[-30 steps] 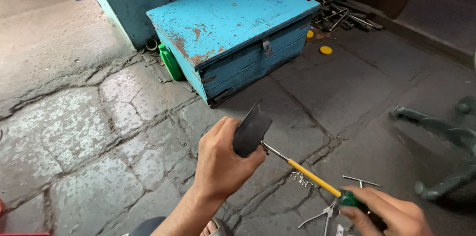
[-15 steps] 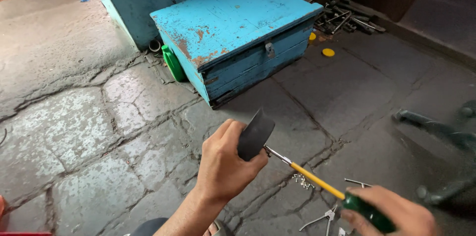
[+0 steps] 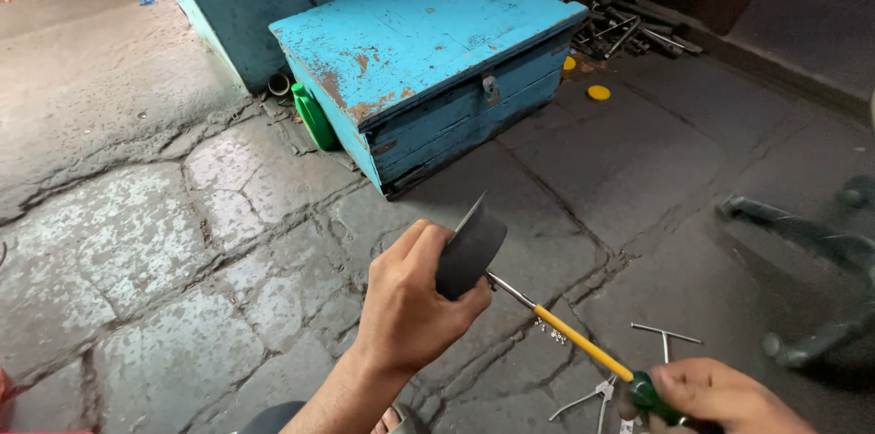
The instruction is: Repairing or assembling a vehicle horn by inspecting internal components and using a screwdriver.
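Observation:
My left hand (image 3: 410,306) grips a black round rubber part (image 3: 469,250) at the centre bottom of the head view, held above the stone floor. My right hand (image 3: 715,397), at the bottom right edge, holds a screwdriver (image 3: 583,347) by its green handle; its yellow shaft and metal tip run up-left and meet the underside of the black part. On the floor just under the screwdriver lie a T-shaped metal key (image 3: 665,335), a pair of pliers (image 3: 592,395) and some small metal bits (image 3: 551,332).
A worn blue wooden box (image 3: 428,60) with a latch stands ahead, a green bottle (image 3: 313,117) wedged at its left side. Metal rods and tools (image 3: 602,5) pile behind it, with a yellow cap (image 3: 598,92) nearby. A dark metal frame (image 3: 811,242) lies at right.
Both hands have stayed together with the part and screwdriver; the view shifted slightly, and my right hand slid a little lower right along the frame edge.

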